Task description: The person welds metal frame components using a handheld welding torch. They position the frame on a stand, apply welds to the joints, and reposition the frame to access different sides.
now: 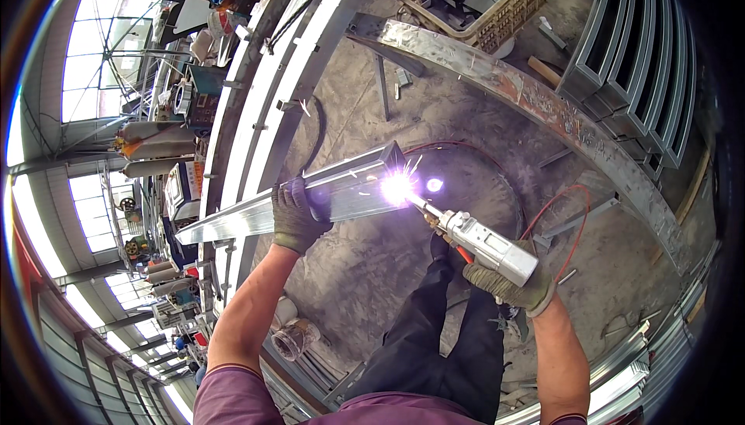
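My gloved left hand (296, 214) is closed over the upper edge of a long silvery metal profile (353, 202), which tapers away to the left in this view. In my gloved right hand (514, 287) is a white-bodied handheld welding torch (485, 245), held by its rear grip and pointing up and left. Its nozzle meets the right end of the profile. A bright violet-white glow (396, 188) with sparks hides the exact contact point. A second, smaller bright spot (434, 184) shows just right of it. A red hose (582, 227) loops beside the torch.
Long metal rails (268, 126) run along the left side. A rusty steel beam (535, 99) crosses at the right. A yellow plastic crate (504, 25) of metal offcuts stands at the back. Stacked metal frames (632, 76) are far right. A bucket (295, 338) sits lower left.
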Tool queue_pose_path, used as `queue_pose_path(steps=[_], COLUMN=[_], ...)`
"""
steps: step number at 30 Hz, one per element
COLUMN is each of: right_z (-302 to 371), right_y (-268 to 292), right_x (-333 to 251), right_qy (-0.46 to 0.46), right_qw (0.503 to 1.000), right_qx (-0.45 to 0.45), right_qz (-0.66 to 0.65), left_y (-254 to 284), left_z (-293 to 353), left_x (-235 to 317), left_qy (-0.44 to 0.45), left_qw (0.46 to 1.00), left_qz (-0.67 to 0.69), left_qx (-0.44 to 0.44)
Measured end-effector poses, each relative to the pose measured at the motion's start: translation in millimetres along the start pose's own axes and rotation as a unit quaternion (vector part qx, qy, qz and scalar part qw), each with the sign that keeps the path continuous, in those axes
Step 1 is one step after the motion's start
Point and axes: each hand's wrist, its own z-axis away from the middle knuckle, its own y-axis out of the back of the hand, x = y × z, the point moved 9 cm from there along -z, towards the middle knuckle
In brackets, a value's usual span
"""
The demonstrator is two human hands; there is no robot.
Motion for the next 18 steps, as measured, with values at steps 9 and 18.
queue_pose_path(steps=[9, 18], right_z=[-3, 7], right_y=[3, -4], right_x=[-5, 20], right_qy=[-0.002, -0.140], right_qw=[0.999, 0.962], right_qx=[0.036, 0.013], right_qz=[-0.032, -0.234], left_y=[-3, -10], left_z=[1, 2], left_x=[-3, -8], left_qy=[0.012, 0.021], left_qw=[1.000, 0.998], left_qz=[0.004, 0.007], left_qx=[-0.021, -0.052])
